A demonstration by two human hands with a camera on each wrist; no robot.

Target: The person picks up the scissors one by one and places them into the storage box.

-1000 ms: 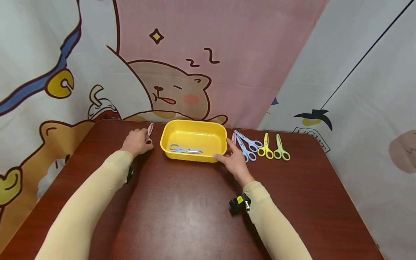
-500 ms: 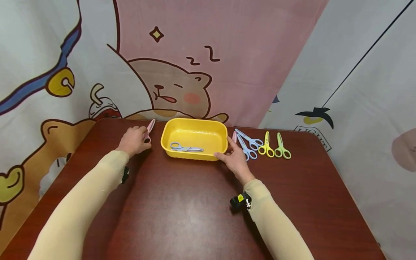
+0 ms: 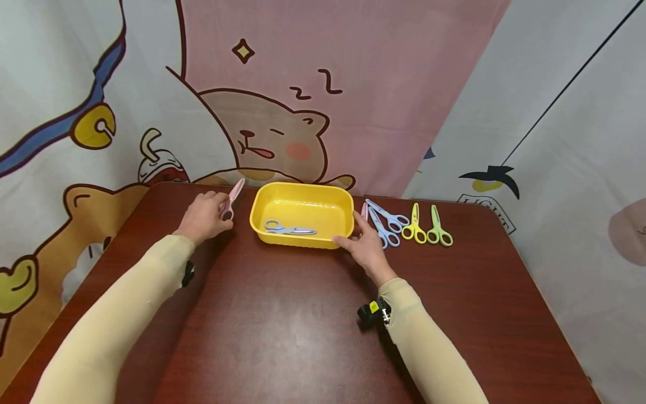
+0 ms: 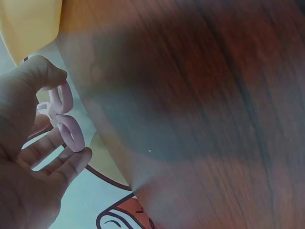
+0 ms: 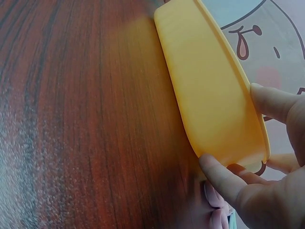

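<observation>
The right hand [image 3: 367, 247] grips one yellow tray [image 3: 298, 242] between thumb and fingers; the left hand [image 3: 203, 216] pinches one pink pair of scissors [image 3: 235, 192] beside it. Inside lies one blue pair [image 3: 291, 230]; rightward, two blue pairs [image 3: 383, 211], one yellow pair [image 3: 414, 225], one green pair [image 3: 437, 225], one part-hidden pink pair [image 3: 364, 210].

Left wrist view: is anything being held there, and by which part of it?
Pink scissors, held in the left hand by their handle loops.
</observation>
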